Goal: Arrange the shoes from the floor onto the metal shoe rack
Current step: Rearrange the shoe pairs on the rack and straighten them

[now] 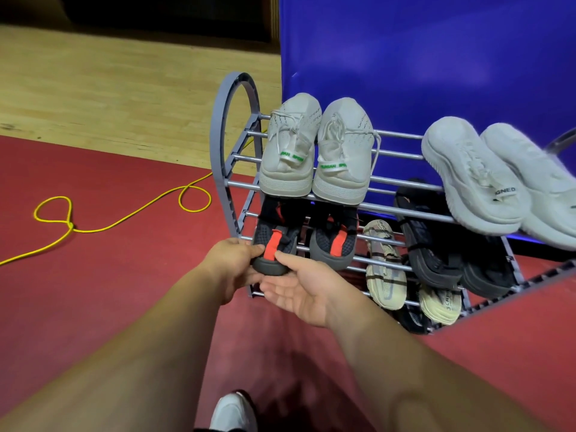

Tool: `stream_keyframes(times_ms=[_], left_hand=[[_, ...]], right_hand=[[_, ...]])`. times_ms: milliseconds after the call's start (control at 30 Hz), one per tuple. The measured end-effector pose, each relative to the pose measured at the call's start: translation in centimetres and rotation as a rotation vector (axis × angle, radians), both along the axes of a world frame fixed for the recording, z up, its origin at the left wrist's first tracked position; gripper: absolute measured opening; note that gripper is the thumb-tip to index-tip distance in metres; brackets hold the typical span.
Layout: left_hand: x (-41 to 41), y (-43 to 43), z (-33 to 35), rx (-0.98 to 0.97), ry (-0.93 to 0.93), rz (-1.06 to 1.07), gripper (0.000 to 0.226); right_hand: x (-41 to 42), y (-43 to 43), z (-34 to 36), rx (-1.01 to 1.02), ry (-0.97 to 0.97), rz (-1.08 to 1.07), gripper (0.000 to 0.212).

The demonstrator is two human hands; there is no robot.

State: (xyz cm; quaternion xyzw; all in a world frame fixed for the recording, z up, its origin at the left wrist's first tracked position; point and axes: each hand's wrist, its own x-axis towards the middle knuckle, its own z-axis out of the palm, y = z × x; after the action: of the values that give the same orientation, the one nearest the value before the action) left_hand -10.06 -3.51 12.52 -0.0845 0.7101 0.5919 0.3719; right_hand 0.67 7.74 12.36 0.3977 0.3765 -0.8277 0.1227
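Grip: left hand (pixel 236 264) pinches dark shoe (pixel 286 240) heel; right hand (pixel 300 289) open, seemingly touching | red pull-tab

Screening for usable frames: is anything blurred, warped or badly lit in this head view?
Head view: dim light; faint sheen on the blue panel; the wide-angle lens bends the shoe rack; white shoes at the right edge are smeared; the held dark shoe is fairly sharp.
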Motion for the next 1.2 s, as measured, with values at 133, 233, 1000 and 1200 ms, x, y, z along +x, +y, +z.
stream_keyframes(times_ms=[133, 233, 1000, 1200], left_hand=[[0.1, 0.8, 0.0, 0.03, 0.023, 0.113, 0.006], [0.2, 1.3, 0.0, 0.055, 0.01, 0.182, 0.009], [0.4, 2.8, -0.1, 0.255, -0.146, 0.136, 0.053], [0.4, 2.9, -0.5, 0.271, -0.139, 0.128, 0.052]], right_hand=[[1.5, 1.2, -0.2, 0.012, -0.072, -0.058, 0.06], [2.8, 2.6, -0.6, 0.021, -0.116, -0.056, 0.069], [0.2, 4.0, 0.2, 0.235, -0.051, -0.344, 0.018], [0.2, 4.2, 0.1, 0.171, -0.072, -0.413, 0.032]])
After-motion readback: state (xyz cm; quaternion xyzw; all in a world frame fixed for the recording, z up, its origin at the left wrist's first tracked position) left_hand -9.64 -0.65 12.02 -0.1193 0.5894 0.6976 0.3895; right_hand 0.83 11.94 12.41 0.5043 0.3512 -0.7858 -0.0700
